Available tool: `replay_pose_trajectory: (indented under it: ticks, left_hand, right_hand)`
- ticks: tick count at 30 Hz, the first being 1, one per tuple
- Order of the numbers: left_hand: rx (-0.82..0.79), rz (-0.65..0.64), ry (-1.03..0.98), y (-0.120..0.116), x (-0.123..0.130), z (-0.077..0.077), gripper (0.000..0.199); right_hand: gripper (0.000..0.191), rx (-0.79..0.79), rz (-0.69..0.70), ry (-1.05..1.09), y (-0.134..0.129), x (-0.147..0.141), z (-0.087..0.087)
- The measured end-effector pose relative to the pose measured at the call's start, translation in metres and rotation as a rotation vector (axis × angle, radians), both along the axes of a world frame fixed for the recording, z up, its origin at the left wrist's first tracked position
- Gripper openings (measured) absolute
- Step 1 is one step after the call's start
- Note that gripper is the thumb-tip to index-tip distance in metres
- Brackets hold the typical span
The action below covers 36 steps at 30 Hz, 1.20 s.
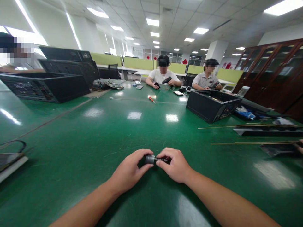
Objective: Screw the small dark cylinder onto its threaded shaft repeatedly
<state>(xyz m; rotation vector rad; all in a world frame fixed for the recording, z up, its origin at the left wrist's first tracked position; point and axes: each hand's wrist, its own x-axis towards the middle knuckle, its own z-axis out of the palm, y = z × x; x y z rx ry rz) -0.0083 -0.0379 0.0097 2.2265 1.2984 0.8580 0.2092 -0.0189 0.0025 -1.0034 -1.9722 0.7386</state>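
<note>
Low over the green table (106,135), my two hands meet around small metal parts. My left hand (129,171) pinches a short silver metal cylinder (150,159) between thumb and fingers. Pointing right from it is a thin, ridged metal shaft (161,160), gripped by my right hand (176,166) with thumb and fingertips. The cylinder and shaft are in line, end to end; whether they are joined I cannot tell. My right fingers partly hide the shaft's far end.
Black computer cases stand at left (61,85) and right (210,105). An orange screwdriver (151,99) lies further back. Thin rods (227,144) and dark metal strips lie at right. Across the table, one person (163,75) holds a power drill (167,80); another (205,78) sits beside.
</note>
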Motion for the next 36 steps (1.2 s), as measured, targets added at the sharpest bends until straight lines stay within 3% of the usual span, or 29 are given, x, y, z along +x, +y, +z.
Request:
replay_pose_trajectory:
  ticks: [36]
  left_hand:
    - [0.060, 0.082, -0.038, 0.0040, -0.0051, 0.0075, 0.028]
  right_hand:
    - [0.010, -0.119, -0.089, 0.068, -0.0012, 0.0011, 0.0007]
